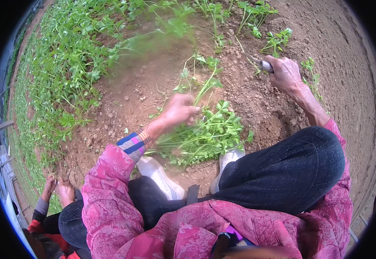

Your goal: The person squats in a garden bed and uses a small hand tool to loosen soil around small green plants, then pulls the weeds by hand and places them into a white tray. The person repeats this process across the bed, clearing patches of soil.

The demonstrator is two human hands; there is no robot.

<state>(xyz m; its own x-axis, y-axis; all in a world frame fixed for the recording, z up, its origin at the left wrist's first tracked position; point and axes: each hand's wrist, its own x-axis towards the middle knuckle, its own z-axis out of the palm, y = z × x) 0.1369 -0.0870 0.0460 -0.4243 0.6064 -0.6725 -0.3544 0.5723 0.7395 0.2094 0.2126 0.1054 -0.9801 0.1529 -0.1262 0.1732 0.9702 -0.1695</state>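
Note:
My left hand [182,109] is shut on a few thin stems of a leafy green plant [208,82], its leaves pointing up and away from me. Just below that hand, a heap of cut or pulled leafy plants [204,137], celery-like, lies on the soil between my shoes. On the right, my right hand [283,73] grips the grey handle of a small tool [265,66]. The tool's thin metal part reaches to the upper left, over crumbly soil; its tip is hard to make out. Near it stands a small leafy plant [277,41].
Dense leafy green plants [74,55] cover the left side, with more [217,13] at the top. Bare tilled soil [343,81] stretches along the right. At the lower left, a co-worker's hands [61,189] are close to the plants. My white shoes [160,178] flank the heap.

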